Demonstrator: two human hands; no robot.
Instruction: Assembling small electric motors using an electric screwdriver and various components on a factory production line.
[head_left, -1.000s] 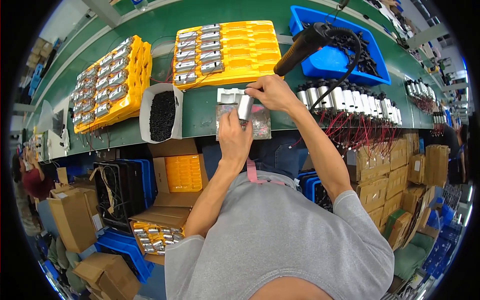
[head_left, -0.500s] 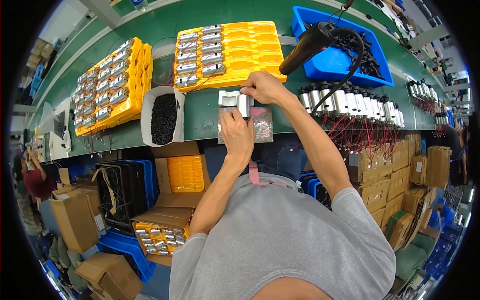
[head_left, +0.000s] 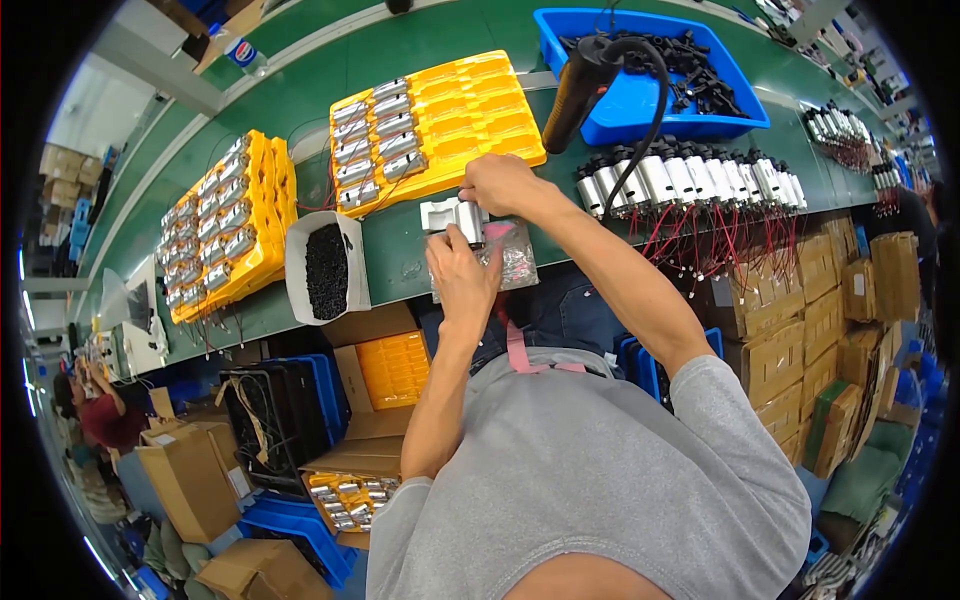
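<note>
In the head view, the small silver cylinder (head_left: 470,222) is being held lower than a second ago, now just above the white fixture (head_left: 440,214) near the bench's front edge. It is being pinched by the fingers of the left hand (head_left: 462,280) from below, while the right hand (head_left: 500,183) is being kept curled over its top. Silver parts are being carried in the yellow tray (head_left: 470,110), black granules in the white box (head_left: 326,270), black pieces in the blue bin (head_left: 640,100).
</note>
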